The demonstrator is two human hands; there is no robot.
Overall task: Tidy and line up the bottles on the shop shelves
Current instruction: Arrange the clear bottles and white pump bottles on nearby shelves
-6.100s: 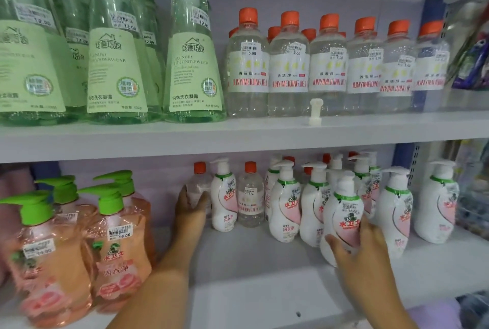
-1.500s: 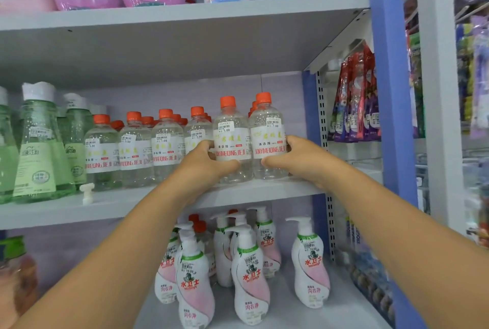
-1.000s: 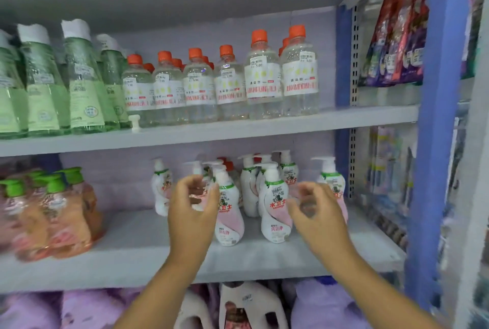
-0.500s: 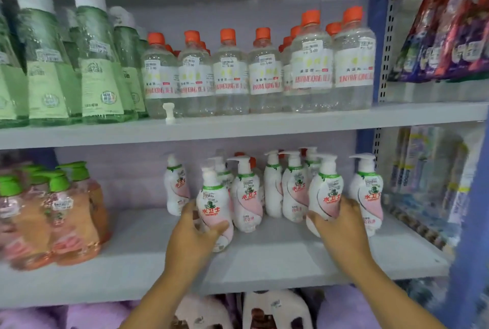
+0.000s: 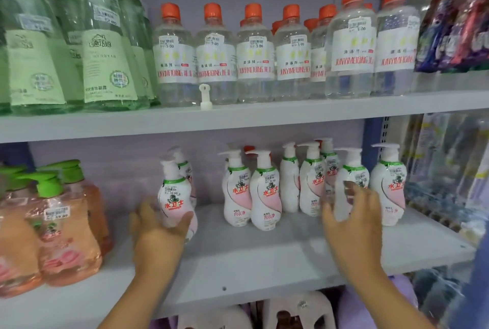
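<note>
A grey metal lower shelf (image 5: 264,257) in a shop aisle carries white pump bottles with pink labels (image 5: 264,193). The left hand (image 5: 158,225) grips one such bottle (image 5: 176,196) left of that cluster; the right hand (image 5: 349,217), fingers spread, hovers before another (image 5: 353,172) at the cluster's right.

Both forearms bare to frame edge; no sleeves, watch or rings seen. Left hand (image 5: 158,225) and right hand (image 5: 352,219) ungloved, blurred.
</note>
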